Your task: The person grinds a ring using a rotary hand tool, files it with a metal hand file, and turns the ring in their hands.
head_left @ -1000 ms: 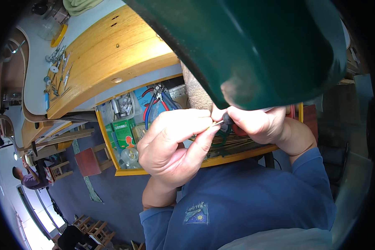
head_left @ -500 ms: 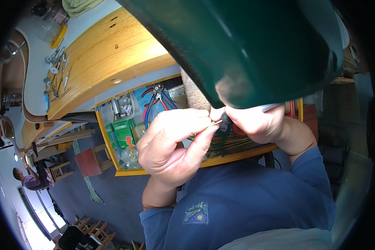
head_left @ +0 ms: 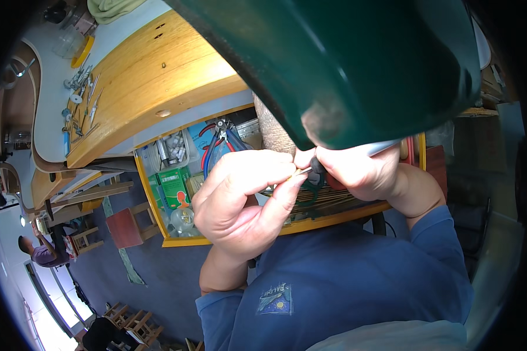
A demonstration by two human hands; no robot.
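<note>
My left hand point(head_left: 240, 207) pinches a thin small metal piece point(head_left: 300, 173) between thumb and forefinger. My right hand point(head_left: 363, 175) grips a slim silver handheld tool point(head_left: 383, 146) with a small dark rounded tip point(head_left: 317, 165) touching or very near that piece. The fingertips meet in front of a worn wooden block point(head_left: 272, 124), partly under a large green lamp shade point(head_left: 369, 70) that hides part of the right hand and tool. Below them is an open yellow drawer point(head_left: 175, 240) holding pliers point(head_left: 214, 143), a green box point(head_left: 173, 190) and small containers.
A curved wooden bench point(head_left: 146, 64) spans the upper left, with small tools point(head_left: 79, 102) and a lidded jar point(head_left: 70, 44). On the floor stand a red-topped stool point(head_left: 123, 228) and stacked wooden stools point(head_left: 123, 319). Another person point(head_left: 44, 251) sits at the far left.
Both hands have shifted very slightly up and to the left with the piece and tool, and a little more of the silver tool shows at the right.
</note>
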